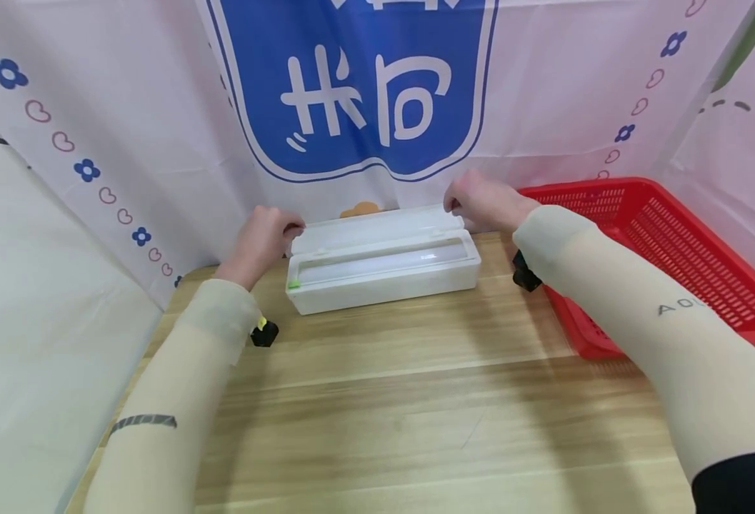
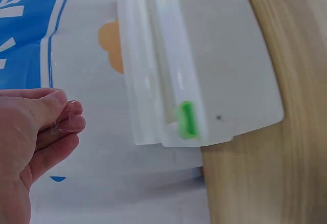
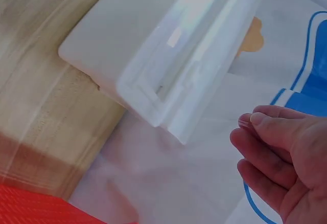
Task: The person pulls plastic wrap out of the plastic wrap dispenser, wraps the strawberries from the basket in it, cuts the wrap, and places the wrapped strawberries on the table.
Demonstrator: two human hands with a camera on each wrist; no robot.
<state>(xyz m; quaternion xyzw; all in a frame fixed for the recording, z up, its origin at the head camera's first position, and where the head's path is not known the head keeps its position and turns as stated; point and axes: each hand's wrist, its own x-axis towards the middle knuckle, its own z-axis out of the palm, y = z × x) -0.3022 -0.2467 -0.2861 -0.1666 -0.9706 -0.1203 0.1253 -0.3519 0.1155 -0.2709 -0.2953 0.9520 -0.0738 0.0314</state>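
A long white cling film dispenser (image 1: 386,284) sits at the back of the table, its lid (image 1: 377,228) raised. Through its top shows a shiny film roll (image 1: 383,266), with a green slider (image 2: 187,120) at the left end. Beyond the dispenser's left end, my left hand (image 1: 263,241) pinches crumpled clear cling film (image 2: 64,124) between thumb and fingers. My right hand (image 1: 489,202), above the back right corner, pinches a bit of clear film (image 3: 245,123) at its fingertips. The sheet between both hands is too transparent to trace.
To the right stands a red plastic basket (image 1: 583,328), close by the right forearm. A white printed cloth (image 1: 158,107) with a blue emblem hangs directly behind the dispenser. The wooden table (image 1: 377,407) stretches out in front.
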